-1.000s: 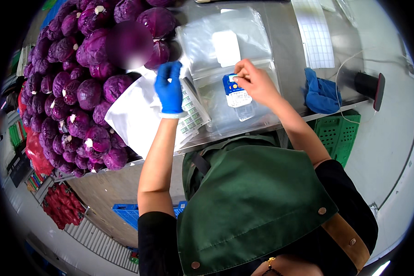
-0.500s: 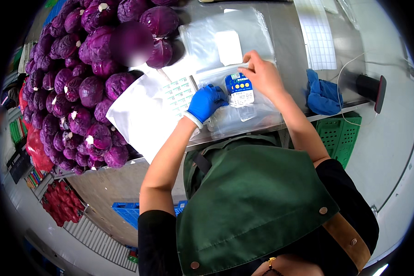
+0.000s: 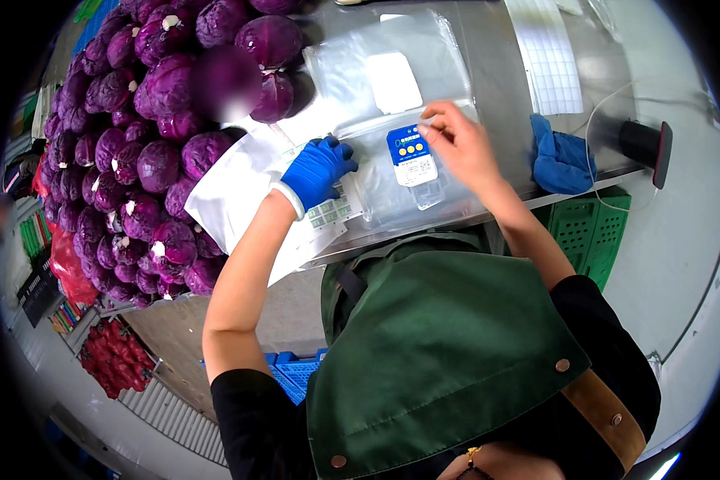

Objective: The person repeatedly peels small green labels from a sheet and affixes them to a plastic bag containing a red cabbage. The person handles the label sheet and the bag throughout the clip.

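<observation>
My left hand (image 3: 316, 170), in a blue glove, lies over a sheet of green-and-white stickers (image 3: 334, 211) with its fingers curled. What is under the fingertips is hidden. To the right, my bare right hand (image 3: 458, 146) has thumb and forefinger pinched at the top edge of a blue-and-white label (image 3: 412, 156). Anything between those fingertips is too small to make out. The label sits on a stack of clear plastic bags (image 3: 384, 192), close to the table's front edge. More clear bags (image 3: 436, 60) with a white blank patch lie beyond it.
A big heap of red cabbages (image 3: 158, 160) covers the table's left side. White paper (image 3: 224, 180) lies between heap and bags. At right are a blue cloth (image 3: 564, 160), a white cable, a dark stand-like device (image 3: 648, 152) and a green crate (image 3: 584, 232) below the table edge.
My left hand has moved left, off the bags and onto the sticker sheet, which has shifted under it. My right hand has drawn slightly down, and the label now shows more fully.
</observation>
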A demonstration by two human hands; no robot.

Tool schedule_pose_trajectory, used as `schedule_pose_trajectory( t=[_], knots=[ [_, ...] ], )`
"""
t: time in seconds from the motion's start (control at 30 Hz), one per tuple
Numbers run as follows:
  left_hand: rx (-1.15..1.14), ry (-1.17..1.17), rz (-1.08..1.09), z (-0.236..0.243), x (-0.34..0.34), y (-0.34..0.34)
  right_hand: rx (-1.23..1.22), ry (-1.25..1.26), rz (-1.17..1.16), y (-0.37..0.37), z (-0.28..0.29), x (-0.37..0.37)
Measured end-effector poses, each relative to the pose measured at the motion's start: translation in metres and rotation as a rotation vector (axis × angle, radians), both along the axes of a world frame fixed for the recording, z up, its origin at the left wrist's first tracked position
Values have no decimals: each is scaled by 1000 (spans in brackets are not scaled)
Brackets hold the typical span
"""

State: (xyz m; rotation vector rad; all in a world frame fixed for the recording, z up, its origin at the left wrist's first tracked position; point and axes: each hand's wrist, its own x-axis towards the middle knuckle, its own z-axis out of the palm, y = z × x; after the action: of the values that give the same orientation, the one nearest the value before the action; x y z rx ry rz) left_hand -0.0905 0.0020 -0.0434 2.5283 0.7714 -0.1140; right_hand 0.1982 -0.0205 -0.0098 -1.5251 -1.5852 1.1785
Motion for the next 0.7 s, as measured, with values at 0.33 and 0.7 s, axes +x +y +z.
schedule_pose_trajectory(
  t=[0.33, 0.7],
  knots=[
    [22, 95, -38, 11, 9, 6, 225, -861, 112, -51, 8, 112],
    [-2, 307, -100, 13, 6, 11, -161, -1222, -31, -77, -24, 199]
  ],
)
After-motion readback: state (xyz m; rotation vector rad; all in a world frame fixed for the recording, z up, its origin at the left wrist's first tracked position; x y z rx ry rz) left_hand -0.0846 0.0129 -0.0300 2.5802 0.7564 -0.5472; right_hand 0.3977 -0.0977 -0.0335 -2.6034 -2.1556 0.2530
